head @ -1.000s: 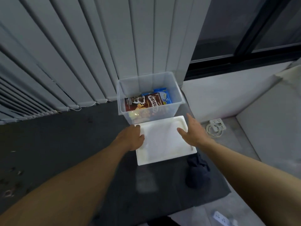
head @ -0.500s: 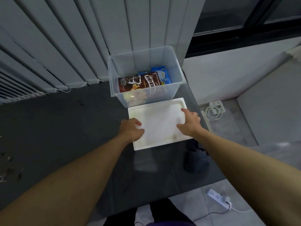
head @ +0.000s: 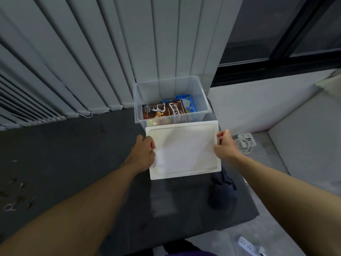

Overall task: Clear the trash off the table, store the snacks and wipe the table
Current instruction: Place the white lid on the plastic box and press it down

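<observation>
A clear plastic bin (head: 206, 108) stands at the far right of the dark table (head: 73, 154), against the blinds. Inside it lie a brown Koko Krunch bag (head: 162, 110) and a blue snack packet (head: 187, 104). A white rectangular lid (head: 184, 150) is held just in front of the bin, slightly raised over the table. My left hand (head: 143, 154) grips its left edge and my right hand (head: 224, 146) grips its right edge. A dark crumpled cloth (head: 222, 191) lies on the table below the lid's right corner.
Crumbs and small stains (head: 13, 198) mark the table's left side. Vertical blinds (head: 92, 61) hang behind the table. On the floor to the right are a white power strip with coiled cable (head: 246, 142) and another power strip (head: 248, 244) near the table's front edge.
Both hands went from resting on the lid to gripping its side edges, and the lid has lifted off the table toward the bin.
</observation>
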The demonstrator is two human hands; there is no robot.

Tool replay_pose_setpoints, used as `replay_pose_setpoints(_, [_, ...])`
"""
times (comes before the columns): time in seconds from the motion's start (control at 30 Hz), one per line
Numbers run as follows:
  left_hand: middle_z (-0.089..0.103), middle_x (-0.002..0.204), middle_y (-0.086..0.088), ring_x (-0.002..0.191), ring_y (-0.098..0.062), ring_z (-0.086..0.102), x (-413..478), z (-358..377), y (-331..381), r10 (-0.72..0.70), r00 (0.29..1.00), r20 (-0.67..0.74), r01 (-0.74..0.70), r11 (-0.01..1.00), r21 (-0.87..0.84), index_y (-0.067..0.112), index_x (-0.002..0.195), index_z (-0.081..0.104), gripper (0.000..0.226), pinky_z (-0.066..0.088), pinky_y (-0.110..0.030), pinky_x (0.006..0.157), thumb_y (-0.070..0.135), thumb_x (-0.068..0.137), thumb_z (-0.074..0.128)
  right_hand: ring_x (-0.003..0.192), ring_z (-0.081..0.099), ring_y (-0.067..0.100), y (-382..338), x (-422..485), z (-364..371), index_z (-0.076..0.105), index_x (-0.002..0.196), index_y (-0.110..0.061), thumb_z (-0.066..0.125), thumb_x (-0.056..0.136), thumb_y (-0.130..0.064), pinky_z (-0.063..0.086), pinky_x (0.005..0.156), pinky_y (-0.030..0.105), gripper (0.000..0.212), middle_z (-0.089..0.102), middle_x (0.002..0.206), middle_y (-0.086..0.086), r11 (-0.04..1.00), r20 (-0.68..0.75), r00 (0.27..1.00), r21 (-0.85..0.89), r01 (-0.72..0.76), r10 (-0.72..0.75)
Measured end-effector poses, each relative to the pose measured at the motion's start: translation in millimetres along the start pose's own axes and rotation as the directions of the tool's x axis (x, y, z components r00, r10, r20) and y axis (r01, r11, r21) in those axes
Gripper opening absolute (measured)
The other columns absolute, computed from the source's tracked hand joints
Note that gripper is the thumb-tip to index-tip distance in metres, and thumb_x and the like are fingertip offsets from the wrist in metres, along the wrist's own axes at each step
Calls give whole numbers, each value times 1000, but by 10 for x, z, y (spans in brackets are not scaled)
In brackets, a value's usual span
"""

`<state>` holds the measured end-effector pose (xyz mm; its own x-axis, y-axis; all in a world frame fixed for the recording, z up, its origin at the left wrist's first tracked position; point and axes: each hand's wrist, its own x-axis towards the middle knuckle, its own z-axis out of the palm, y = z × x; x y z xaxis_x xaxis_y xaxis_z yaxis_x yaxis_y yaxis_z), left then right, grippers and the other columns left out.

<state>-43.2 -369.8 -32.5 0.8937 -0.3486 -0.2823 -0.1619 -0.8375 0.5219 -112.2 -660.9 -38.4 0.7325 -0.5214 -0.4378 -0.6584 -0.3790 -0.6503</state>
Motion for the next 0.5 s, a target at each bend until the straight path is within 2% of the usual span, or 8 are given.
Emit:
replay_pose_setpoints(0.07, [39, 106, 2, 84, -15, 54, -20, -101, 43, 24, 999, -41, -24, 1000, -12, 21, 94, 49, 14, 54, -37, 82, 10, 91, 57, 90, 54, 25, -99, -7, -41, 40, 106, -17, 48, 82, 9, 48, 61, 32, 36, 52, 95, 4, 999, -15, 1000, 25, 25, -25])
replay_pose_setpoints(0.17, [39, 108, 1, 85, -16, 55, -24, -256, 96, 55, 992, -113, -57, 998, -19, 20, 96, 49, 13, 53, -35, 83, 12, 91, 58, 97, 55, 28, -270, 26, -96, 41, 110, -18, 48, 82, 9, 55, 81, 45, 39, 53, 101, 7, 996, -31, 996, 36, 83, -81])
replay_pose_setpoints(0.27, [39, 109, -1, 84, -20, 55, 12, -421, 141, 67, 975, -210, -76, 996, -37, 16, 100, 51, 11, 47, -33, 80, 10, 91, 56, 102, 55, 27, -470, 77, -141, 41, 115, -20, 50, 87, 9, 55, 82, 40, 41, 54, 108, 7, 988, -36, 988, 38, 149, -148])
replay_pose_setpoints(0.37, [40, 111, -4, 84, -25, 54, 67, -583, 194, 38, 959, -281, -53, 998, -45, 14, 106, 53, 14, 42, -34, 81, 9, 92, 53, 110, 55, 27, -646, 161, -144, 41, 121, -24, 53, 91, 6, 56, 92, 45, 44, 54, 119, 5, 979, -38, 980, 54, 198, -196])
replay_pose_setpoints(0.5, [46, 117, -8, 97, -29, 56, 169, -738, 239, 15, 950, -313, -31, 999, -45, 14, 109, 52, 17, 38, -32, 83, 8, 93, 50, 116, 54, 28, -813, 266, -124, 42, 129, -25, 54, 92, 4, 52, 99, 48, 49, 54, 127, 3, 972, -66, 971, 37, 234, -231])
